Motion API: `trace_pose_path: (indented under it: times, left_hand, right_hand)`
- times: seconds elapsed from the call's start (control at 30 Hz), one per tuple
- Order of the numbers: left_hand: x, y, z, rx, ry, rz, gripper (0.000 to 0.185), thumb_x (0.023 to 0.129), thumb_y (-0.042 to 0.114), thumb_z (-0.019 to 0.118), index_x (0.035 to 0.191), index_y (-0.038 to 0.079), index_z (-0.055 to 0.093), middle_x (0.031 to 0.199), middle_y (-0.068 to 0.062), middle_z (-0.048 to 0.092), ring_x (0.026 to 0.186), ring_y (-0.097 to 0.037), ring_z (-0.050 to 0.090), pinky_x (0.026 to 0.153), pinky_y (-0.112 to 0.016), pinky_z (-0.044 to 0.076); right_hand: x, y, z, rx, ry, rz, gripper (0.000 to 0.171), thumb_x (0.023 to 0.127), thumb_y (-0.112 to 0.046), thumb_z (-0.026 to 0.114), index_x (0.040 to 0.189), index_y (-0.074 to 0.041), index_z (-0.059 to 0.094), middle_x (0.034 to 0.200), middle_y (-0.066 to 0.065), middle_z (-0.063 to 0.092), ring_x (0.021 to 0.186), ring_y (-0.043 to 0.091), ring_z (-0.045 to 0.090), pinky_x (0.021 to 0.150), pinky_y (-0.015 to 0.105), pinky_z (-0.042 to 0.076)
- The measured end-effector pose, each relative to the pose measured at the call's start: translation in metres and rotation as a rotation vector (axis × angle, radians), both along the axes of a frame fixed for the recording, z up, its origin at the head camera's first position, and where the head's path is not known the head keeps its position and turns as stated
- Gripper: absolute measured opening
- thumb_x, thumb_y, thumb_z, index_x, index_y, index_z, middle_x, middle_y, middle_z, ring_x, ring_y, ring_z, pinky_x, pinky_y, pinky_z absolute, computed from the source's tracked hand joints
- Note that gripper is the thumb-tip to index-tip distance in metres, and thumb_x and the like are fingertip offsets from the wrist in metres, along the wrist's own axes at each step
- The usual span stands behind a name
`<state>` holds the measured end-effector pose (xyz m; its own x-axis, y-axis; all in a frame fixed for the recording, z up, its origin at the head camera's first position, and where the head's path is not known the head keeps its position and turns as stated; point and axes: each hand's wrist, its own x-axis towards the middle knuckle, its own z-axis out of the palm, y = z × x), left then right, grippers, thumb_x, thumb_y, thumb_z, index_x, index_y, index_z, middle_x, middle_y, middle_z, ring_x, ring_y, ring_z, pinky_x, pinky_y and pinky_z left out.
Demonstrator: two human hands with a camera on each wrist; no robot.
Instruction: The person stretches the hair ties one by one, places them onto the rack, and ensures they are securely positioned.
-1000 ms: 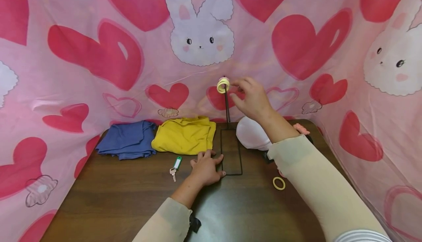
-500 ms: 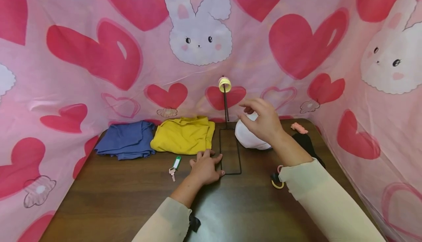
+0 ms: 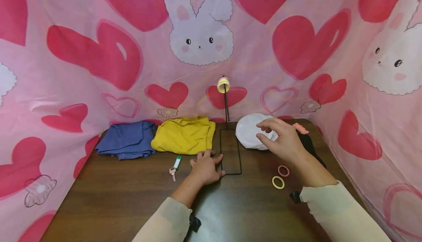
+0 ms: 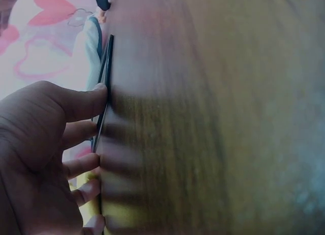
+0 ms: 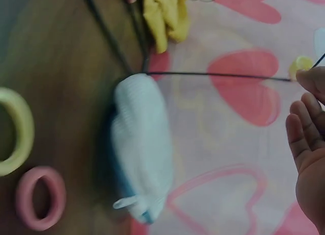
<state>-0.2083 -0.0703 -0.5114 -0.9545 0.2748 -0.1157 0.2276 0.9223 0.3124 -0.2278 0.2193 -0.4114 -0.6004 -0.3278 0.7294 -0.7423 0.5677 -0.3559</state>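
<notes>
A black wire stand [image 3: 240,157] has a rectangular base flat on the table and a thin upright. Yellow rings [image 3: 223,89] hang at its top, with a pinkish one behind them. My left hand [image 3: 205,168] rests at the base's left side, fingers spread; in the left wrist view its thumb [image 4: 84,102] touches the black wire. With fingers loosely bent and nothing in them, my right hand [image 3: 285,141] hovers in front of a white cloth cap-like item [image 3: 248,130]. A pink ring [image 3: 283,166] and a yellow ring [image 3: 273,184] lie on the table below that hand.
Folded blue cloth [image 3: 126,139] and folded yellow cloth [image 3: 184,135] lie along the back. A key [image 3: 173,174] with a green tag [image 3: 178,161] is left of my left hand. A coral bundle [image 3: 300,128] and a black item [image 3: 308,145] sit at the back right.
My right hand has moved from beside the rings atop the stand down and to the right, uncovering the pink ring on the table. The left hand has stayed on the base.
</notes>
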Motion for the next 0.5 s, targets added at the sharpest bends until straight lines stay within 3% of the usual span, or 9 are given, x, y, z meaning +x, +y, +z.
trace_pose_path:
  times: [0.07, 0.2, 0.37, 0.5]
  left_hand:
    - [0.0, 0.0, 0.0, 0.001, 0.002, 0.0, 0.067, 0.09, 0.054, 0.075, 0.151, 0.034, 0.056, 0.154, -0.005, 0.043, 0.136, -0.037, 0.036, 0.092, -0.065, 0.032]
    - [-0.001, 0.0, 0.001, 0.005, 0.002, -0.001, 0.067, 0.09, 0.054, 0.075, 0.151, 0.034, 0.055, 0.155, -0.005, 0.042, 0.136, -0.037, 0.036, 0.093, -0.065, 0.031]
    - [0.0, 0.0, 0.002, 0.011, 0.007, -0.002, 0.067, 0.09, 0.053, 0.076, 0.151, 0.033, 0.056, 0.155, -0.005, 0.042, 0.136, -0.038, 0.036, 0.093, -0.065, 0.031]
    - [0.0, -0.001, 0.002, 0.011, 0.007, -0.002, 0.067, 0.09, 0.053, 0.076, 0.151, 0.033, 0.056, 0.155, -0.005, 0.042, 0.136, -0.038, 0.036, 0.093, -0.066, 0.031]
  right_hand:
    - [0.003, 0.008, -0.009, 0.034, -0.019, -0.009, 0.033, 0.076, -0.004, 0.088, 0.107, -0.01, 0.077, 0.104, 0.002, 0.074, 0.082, 0.018, 0.065, 0.071, 0.036, 0.042]
    - [0.007, 0.024, -0.026, 0.084, -0.068, -0.01, 0.036, 0.074, -0.001, 0.088, 0.107, -0.012, 0.077, 0.103, 0.0, 0.074, 0.079, 0.018, 0.066, 0.065, 0.022, 0.049]
    - [0.013, 0.042, -0.044, 0.136, -0.133, 0.004, 0.038, 0.074, 0.0, 0.088, 0.108, -0.013, 0.077, 0.102, -0.003, 0.075, 0.084, 0.02, 0.068, 0.081, 0.011, 0.045]
    - [0.019, 0.054, -0.055, 0.211, -0.198, 0.001, 0.041, 0.074, -0.003, 0.09, 0.112, -0.014, 0.076, 0.105, -0.004, 0.075, 0.094, 0.019, 0.069, 0.087, 0.013, 0.045]
